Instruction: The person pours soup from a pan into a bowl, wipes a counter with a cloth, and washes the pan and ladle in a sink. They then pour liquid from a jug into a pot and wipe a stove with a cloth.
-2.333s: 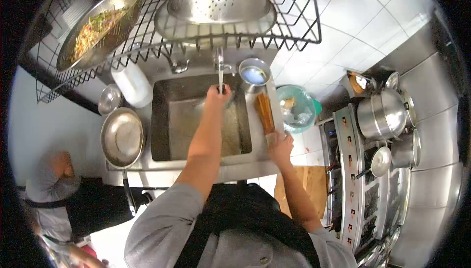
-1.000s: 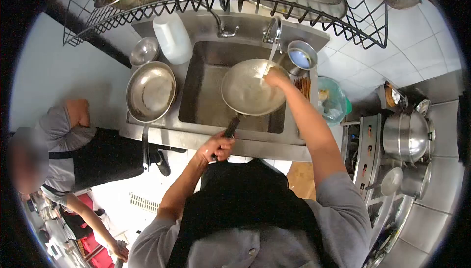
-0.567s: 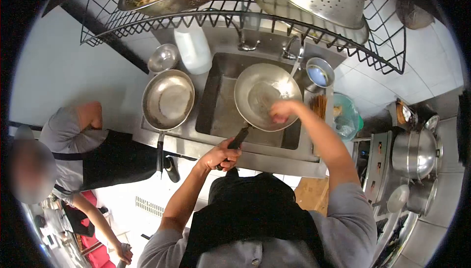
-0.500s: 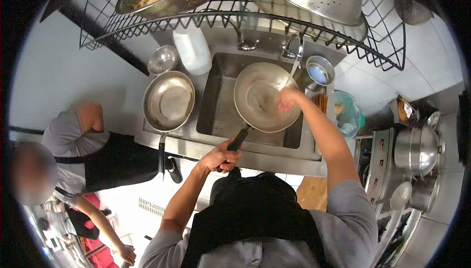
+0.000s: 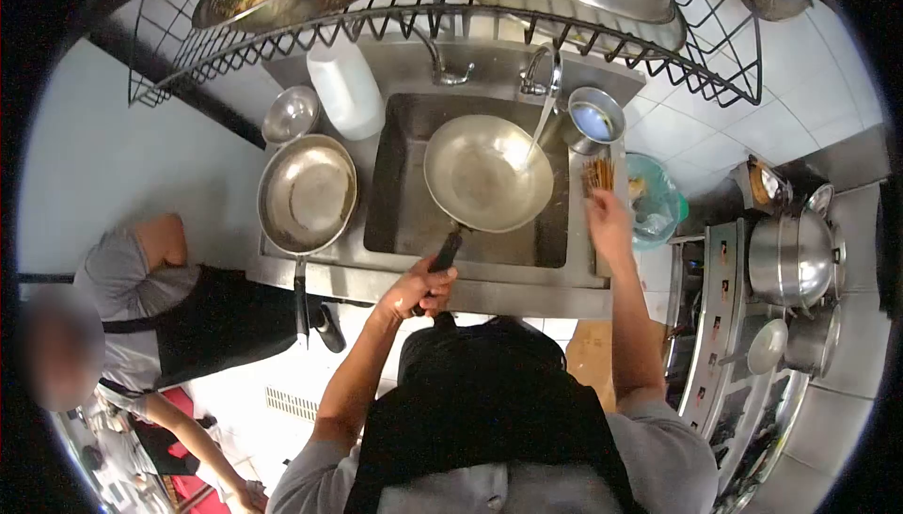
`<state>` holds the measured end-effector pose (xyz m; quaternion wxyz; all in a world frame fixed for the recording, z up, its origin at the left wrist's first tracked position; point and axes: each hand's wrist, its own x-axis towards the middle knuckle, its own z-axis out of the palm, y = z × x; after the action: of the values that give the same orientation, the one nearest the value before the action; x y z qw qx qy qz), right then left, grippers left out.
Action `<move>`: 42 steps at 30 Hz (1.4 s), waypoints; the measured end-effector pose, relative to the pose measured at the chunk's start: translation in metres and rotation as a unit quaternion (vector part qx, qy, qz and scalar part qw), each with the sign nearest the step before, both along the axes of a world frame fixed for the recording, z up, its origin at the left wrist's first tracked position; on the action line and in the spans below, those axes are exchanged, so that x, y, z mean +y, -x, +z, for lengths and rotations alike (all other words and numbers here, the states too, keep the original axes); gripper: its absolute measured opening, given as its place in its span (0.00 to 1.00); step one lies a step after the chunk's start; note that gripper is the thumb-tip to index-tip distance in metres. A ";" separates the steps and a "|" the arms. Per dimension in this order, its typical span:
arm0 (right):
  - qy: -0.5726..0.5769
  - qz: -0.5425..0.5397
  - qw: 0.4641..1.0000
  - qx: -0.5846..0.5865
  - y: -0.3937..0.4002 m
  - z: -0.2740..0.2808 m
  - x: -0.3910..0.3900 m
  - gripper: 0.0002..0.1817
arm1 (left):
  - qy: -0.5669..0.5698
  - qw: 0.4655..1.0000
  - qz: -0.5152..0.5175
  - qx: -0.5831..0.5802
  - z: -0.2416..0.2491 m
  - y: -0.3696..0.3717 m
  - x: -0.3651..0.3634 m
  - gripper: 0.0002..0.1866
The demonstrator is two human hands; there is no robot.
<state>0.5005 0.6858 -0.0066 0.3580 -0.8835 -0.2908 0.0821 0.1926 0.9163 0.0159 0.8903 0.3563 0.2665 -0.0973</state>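
My left hand [image 5: 420,291] is closed around the black handle of a wok [image 5: 484,175], which is tilted in the sink [image 5: 404,204]. Water runs from the right tap [image 5: 548,72] onto the wok's inner right side. At the sink's right edge, my right hand [image 5: 607,218] has its fingers bent over a brush of thin brown sticks [image 5: 598,173], like a bamboo wok brush. The bristle ends show above the fingers, while the hand covers its lower part.
A frying pan [image 5: 308,196], a small metal bowl [image 5: 291,116] and a white plastic jug [image 5: 346,91] stand left of the sink. A metal pot [image 5: 594,119] is at its right. Above hangs a wire rack [image 5: 423,11] with colanders. Another person [image 5: 179,298] is at the left.
My right hand has left the wok's inside and moved right to the stick brush. My left hand has kept its hold on the handle. The whole view has shifted slightly.
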 end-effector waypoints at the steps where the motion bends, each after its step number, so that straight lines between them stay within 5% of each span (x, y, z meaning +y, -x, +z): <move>1: 0.072 -0.052 0.989 -0.119 -0.002 -0.017 -0.031 0.26 | -0.003 1.000 0.016 0.002 -0.001 -0.001 0.000 0.13; 5: 0.300 -0.081 0.944 -0.112 0.031 -0.053 -0.076 0.38 | 0.045 0.999 0.010 -0.025 -0.012 -0.008 0.000 0.15; 7: 0.201 -0.056 0.974 -0.092 0.030 -0.066 -0.084 0.45 | 0.041 0.999 -0.003 -0.032 -0.011 -0.013 -0.003 0.13; 13: -0.034 0.028 0.999 0.012 0.025 0.003 -0.068 0.30 | -0.165 0.986 -0.005 -0.033 -0.032 -0.019 -0.015 0.10; 15: -0.067 0.113 0.961 0.242 0.032 0.019 -0.045 0.30 | -0.210 0.977 -0.013 -0.024 -0.026 -0.018 -0.017 0.11; 16: -0.069 0.114 0.961 0.242 0.035 0.019 -0.031 0.30 | -0.259 0.966 -0.017 -0.016 -0.023 -0.018 -0.016 0.12; 18: 0.077 0.244 0.934 0.249 0.030 0.020 0.003 0.31 | -0.288 0.957 -0.007 -0.006 -0.024 -0.014 -0.017 0.13; 21: 0.184 0.216 0.907 0.310 0.005 0.022 0.043 0.32 | -0.328 0.945 -0.004 0.003 -0.017 -0.005 -0.012 0.15; 22: 0.134 0.249 0.953 0.109 -0.029 -0.030 0.047 0.27 | -0.324 0.946 0.002 0.005 -0.018 -0.001 -0.009 0.15; 23: 0.134 0.254 0.952 0.110 -0.025 -0.022 0.056 0.27 | -0.315 0.949 0.006 0.008 -0.020 0.003 -0.009 0.15; 25: 0.138 0.197 0.967 -0.080 -0.014 -0.008 0.067 0.29 | -0.298 0.954 0.021 0.011 -0.023 0.006 -0.008 0.15; 27: 0.098 0.291 0.948 -0.084 0.009 -0.019 0.056 0.31 | -0.285 0.958 0.037 0.006 -0.022 0.006 -0.005 0.15; 29: 0.149 0.311 0.923 0.172 0.037 0.021 0.058 0.28 | -0.340 0.938 0.062 0.006 -0.017 0.001 -0.005 0.15; 32: 0.256 0.217 0.911 0.240 0.018 0.039 0.085 0.23 | -0.335 0.940 0.058 0.020 -0.019 -0.002 -0.003 0.15; 33: 0.245 0.211 0.917 0.235 0.009 0.033 0.097 0.23 | -0.345 0.937 0.047 0.026 -0.018 -0.004 -0.004 0.15; 35: 0.157 0.162 0.971 -0.084 0.012 0.014 0.112 0.20 | -0.342 0.939 0.038 0.011 -0.024 -0.002 -0.014 0.15; 37: 0.192 0.123 0.973 -0.039 0.028 0.016 0.111 0.18 | -0.304 0.950 0.071 0.008 -0.023 -0.010 -0.017 0.14; 41: 0.135 0.345 0.924 -0.090 0.040 0.038 0.079 0.17 | -0.321 0.945 0.056 -0.028 -0.034 -0.011 -0.005 0.14; 42: 0.244 0.302 0.919 0.065 0.034 0.078 0.078 0.16 | -0.309 0.949 0.054 -0.018 -0.022 -0.012 -0.005 0.13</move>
<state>0.4669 0.7638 0.0715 0.1076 -0.8063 -0.4907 0.3122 0.2045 0.9108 -0.0064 0.7454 0.6004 0.2862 0.0448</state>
